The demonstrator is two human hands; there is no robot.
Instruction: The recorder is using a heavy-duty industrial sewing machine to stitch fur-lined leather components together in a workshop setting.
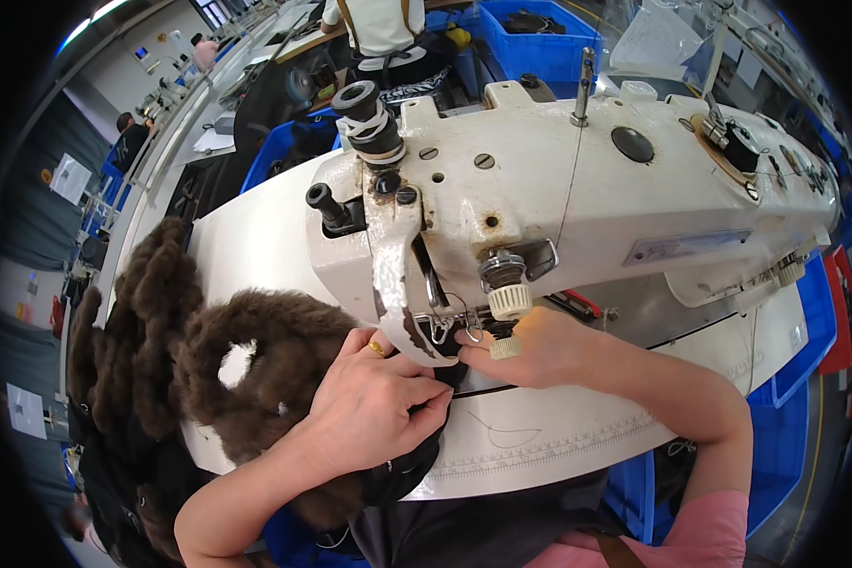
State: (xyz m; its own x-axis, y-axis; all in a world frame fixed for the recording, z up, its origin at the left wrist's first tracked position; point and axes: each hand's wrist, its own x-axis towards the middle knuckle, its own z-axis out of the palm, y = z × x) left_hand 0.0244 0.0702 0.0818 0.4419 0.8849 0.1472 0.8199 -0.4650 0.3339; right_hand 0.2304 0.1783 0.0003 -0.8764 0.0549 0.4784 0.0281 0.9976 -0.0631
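left hand (379,402) is pinched together on black cloth (418,466); the fur (279,346) lies toward the bench's (587,412) left edge. right hand (540,348) meets the machine (521,189), its grip hidden. sewing seems midway, stitches unseen; more pieces (151,312) sit at that edge, probably left to do.

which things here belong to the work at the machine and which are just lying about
In the work:
- white sewing machine
- brown fur piece, beside the left hand

Seemingly just about:
- loose thread on the worktop
- blue bin beyond the machine

Unclear: fur heap at far left
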